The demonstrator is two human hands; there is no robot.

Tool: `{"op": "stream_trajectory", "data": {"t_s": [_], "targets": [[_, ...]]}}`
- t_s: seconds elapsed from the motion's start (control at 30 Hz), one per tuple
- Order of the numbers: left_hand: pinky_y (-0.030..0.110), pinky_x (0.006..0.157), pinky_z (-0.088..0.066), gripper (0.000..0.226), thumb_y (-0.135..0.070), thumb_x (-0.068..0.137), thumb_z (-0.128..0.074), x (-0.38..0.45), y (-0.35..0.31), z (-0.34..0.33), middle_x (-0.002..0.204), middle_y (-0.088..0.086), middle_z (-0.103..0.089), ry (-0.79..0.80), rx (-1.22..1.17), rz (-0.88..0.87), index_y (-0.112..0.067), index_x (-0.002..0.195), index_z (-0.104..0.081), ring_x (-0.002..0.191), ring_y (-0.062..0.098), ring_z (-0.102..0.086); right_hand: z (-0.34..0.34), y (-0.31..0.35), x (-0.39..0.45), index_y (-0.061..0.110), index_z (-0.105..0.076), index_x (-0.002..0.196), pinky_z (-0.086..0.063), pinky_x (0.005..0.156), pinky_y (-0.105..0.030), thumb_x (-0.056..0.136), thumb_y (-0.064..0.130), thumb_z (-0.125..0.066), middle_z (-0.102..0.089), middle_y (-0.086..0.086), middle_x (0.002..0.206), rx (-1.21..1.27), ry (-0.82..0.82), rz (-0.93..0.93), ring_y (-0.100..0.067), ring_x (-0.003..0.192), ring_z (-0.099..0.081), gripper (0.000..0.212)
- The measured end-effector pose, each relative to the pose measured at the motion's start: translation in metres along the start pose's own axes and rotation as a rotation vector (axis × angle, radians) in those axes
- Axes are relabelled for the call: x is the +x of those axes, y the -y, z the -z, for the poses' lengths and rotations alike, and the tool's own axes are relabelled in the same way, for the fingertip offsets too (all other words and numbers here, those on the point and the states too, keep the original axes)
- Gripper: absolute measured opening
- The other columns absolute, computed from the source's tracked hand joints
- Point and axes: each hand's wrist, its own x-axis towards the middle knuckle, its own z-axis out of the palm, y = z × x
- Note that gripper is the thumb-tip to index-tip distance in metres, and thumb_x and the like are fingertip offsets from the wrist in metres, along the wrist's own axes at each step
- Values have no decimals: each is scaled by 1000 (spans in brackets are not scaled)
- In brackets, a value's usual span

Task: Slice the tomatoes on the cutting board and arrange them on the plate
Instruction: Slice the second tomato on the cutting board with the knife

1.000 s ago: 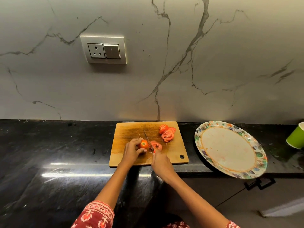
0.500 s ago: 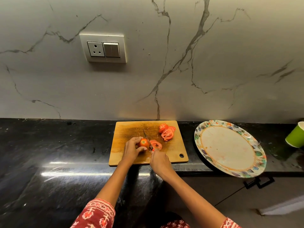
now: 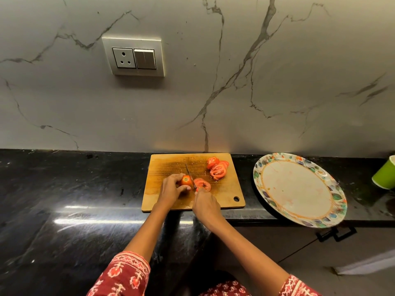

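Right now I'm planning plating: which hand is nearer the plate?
Right. The right hand holds the knife mid-board, closer to the plate; the left hand grips the tomato farther away.

left hand (image 3: 171, 189) grips tomato (image 3: 186, 180) | right hand (image 3: 205, 202) grips knife (image 3: 190, 175)

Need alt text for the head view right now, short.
The left hand grips a tomato piece on the cutting board while the right hand cuts it with a knife. Slices lie behind; the plate holds none.
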Motion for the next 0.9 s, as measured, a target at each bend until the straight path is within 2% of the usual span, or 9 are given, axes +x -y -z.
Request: {"op": "stream_trajectory", "data": {"t_s": [0.2, 0.33, 0.5, 0.7, 0.9], "targets": [[20, 93, -38, 49, -8, 74, -73, -1, 2, 1, 124, 16, -57, 15, 12, -26, 0, 120, -57, 117, 23, -51, 4, 9, 12, 4, -46, 124, -44, 84, -38, 101, 15, -31, -57, -17, 120, 2, -8, 11, -33, 111, -55, 30], [24, 96, -39, 50, -8, 74, -73, 0, 2, 2, 126, 16, -55, 30, 26, -21, 0, 121, -56, 119, 25, -50, 1, 11, 16, 3, -45, 125, -46, 82, -36, 100, 15, -32, -59, -17, 118, -28, -34, 47, -31, 110, -56, 31], [19, 93, -35, 51, -12, 75, -72, 1, 2, 1, 125, 14, -55, 26, 23, -4, -1, 122, -55, 118, 23, -49, -6, 0, 8, 4, -42, 126, -43, 84, -39, 102, 16, -29, -55, -17, 122, -22, -12, 12, -34, 112, -53, 30], [30, 99, -42, 50, -9, 74, -74, 1, 3, 1, 124, 16, -56, 39, 45, -44, -1, 120, -57, 117, 26, -50, -4, 6, 16, 3, -46, 123, -45, 84, -39, 101, 16, -32, -57, -18, 119, 30, -5, 6, -34, 110, -56, 30], [21, 93, -39, 48, -10, 73, -74, -1, 3, 1, 121, 16, -58, 16, 12, -40, 0, 117, -59, 115, 25, -52, -10, 3, 19, 3, -43, 126, -44, 83, -39, 100, 14, -31, -58, -19, 119, 15, 6, -4, -35, 111, -54, 31]]}}
